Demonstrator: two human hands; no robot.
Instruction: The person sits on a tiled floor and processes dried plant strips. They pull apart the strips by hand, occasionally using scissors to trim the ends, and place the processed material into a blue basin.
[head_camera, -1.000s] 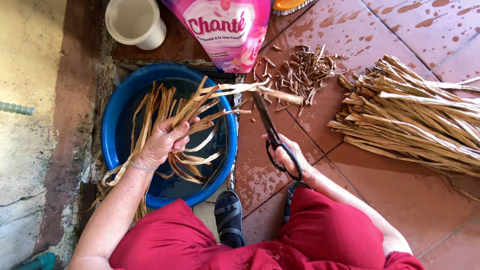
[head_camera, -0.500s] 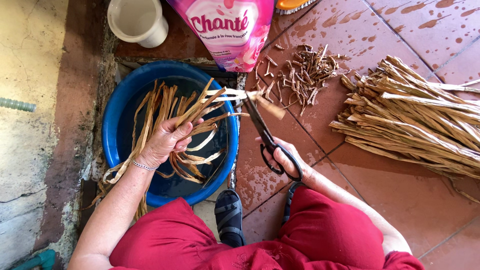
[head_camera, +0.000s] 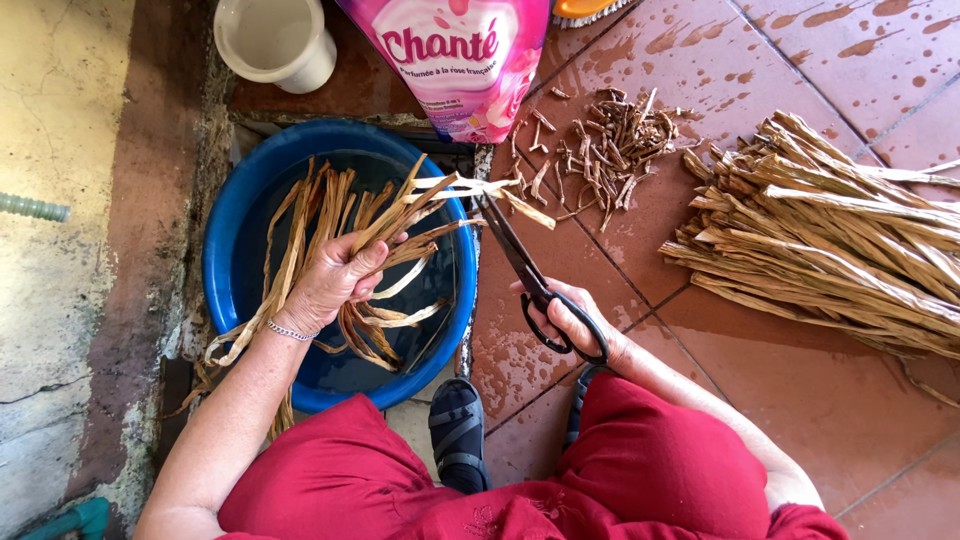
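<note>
My left hand grips a bundle of wet tan leaf strips over a blue basin of water; their tips stick out to the right past the rim. My right hand holds black scissors by the handles, blades pointing up-left and meeting the strip tips. A cut-off piece hangs just right of the blades. More strips lie in the basin and trail over its near-left rim.
A pile of cut scraps lies on the wet red tiles. A large stack of dry strips fills the right. A pink pouch and a white cup stand behind the basin. My sandalled foot is below it.
The scissors have swung toward the strip tips and closed on them. A short end piece has come off at the blades. My left hand has held the bundle nearly still.
</note>
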